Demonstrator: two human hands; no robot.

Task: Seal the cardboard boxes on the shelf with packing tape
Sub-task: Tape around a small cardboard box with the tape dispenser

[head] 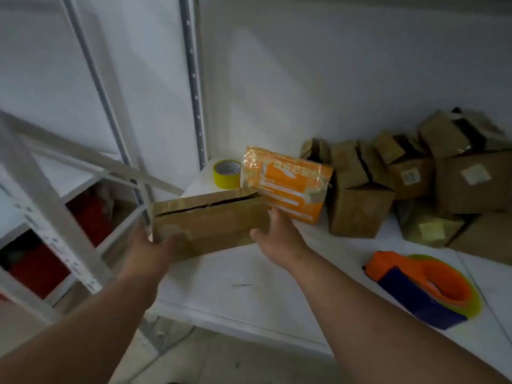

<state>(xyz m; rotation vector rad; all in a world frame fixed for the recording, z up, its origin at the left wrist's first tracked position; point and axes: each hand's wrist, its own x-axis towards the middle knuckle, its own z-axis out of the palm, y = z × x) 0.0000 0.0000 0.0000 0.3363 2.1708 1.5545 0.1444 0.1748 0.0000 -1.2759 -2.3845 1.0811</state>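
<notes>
- A long, flat cardboard box (210,221) is held between both hands at the left end of the white shelf (249,284); whether its underside rests on the shelf cannot be told
- The left end of the box is gripped by the left hand (155,246), the thumb laid across the near face and the fingers curled round the end
- The right end of the box is met by the right hand (277,236); its thumb is stretched out to the left under the box's lower edge, and the fingers are hidden behind the corner, so how firmly it is held cannot be told
- A dark gap is seen along the top of the box, where the flaps are not fully closed
- An orange packet (288,182) wrapped in clear film is propped just behind the right hand, touching the box's far corner
- A yellow tape roll (226,174) is seen lying near the shelf's back corner, behind the box
- A group of other cardboard boxes (357,195) is stacked loosely at the right rear of the shelf, several with flaps ajar and dark tape across them
- An orange and blue tape dispenser (421,286) loaded with yellowish tape is laid on the shelf at the right, well apart from both hands
- A metal shelf upright (194,87) is seen against the pale wall behind
</notes>
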